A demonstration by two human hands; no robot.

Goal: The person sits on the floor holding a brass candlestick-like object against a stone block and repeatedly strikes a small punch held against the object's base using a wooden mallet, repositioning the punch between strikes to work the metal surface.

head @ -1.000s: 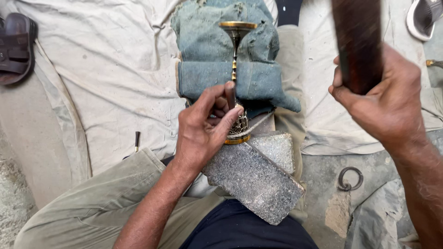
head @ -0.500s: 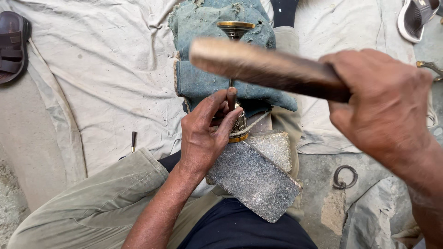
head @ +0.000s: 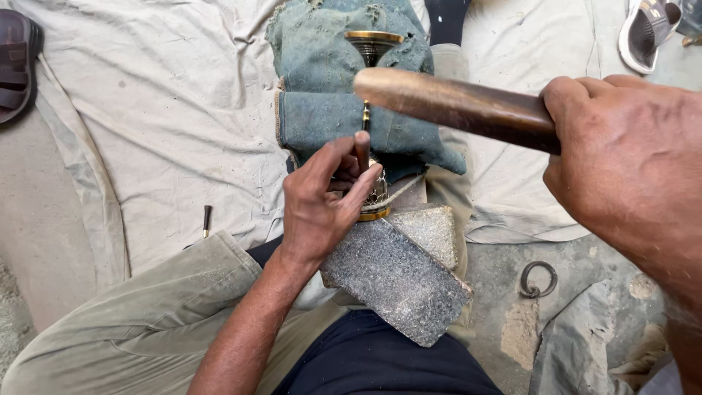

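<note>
Dusty cloth [head: 168, 124] | left hand [head: 322, 208] pinches punch [head: 362, 150] | ornate brass goblet [head: 373, 124]

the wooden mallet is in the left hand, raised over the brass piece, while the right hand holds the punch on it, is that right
Not quite: the hands are swapped. The head view shows the right hand gripping the wooden mallet raised over the brass piece, and the left hand holding the punch on it.

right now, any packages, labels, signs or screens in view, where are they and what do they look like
None in view: only plain things show, the pale canvas ground sheet, the folded blue denim cloth, the speckled grey stone block and the brown wooden mallet in the right hand.
</note>
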